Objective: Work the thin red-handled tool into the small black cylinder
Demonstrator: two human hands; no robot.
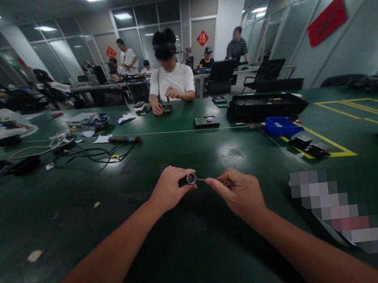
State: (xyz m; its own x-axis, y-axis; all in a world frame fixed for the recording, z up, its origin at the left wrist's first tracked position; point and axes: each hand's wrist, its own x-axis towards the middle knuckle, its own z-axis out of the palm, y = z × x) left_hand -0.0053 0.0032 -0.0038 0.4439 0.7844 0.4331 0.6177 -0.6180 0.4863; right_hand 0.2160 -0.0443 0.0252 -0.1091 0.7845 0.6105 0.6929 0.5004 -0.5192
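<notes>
Between the thumb and fingers of my left hand (169, 186) is a small black cylinder with a silver ring-shaped end (191, 178). Its open end faces right and toward me; what kind of part it is, I cannot tell. My right hand (243, 190) is closed around a screwdriver (201, 179) with a thin metal shaft and an amber-brown handle mostly hidden by the fingers. The shaft points left, its tip at the cylinder's open end; whether it touches inside is too small to tell. Both hands are just above the green table (133, 255).
Cables (89, 154) and a dark handheld tool (124, 139) lie left. A hard drive (206, 121), a black tray (266, 105) and a blue bin (282, 126) stand farther back. A blurred-out flat item (342, 215) lies right. Across the table sits a co-worker (170, 78) handling a small device.
</notes>
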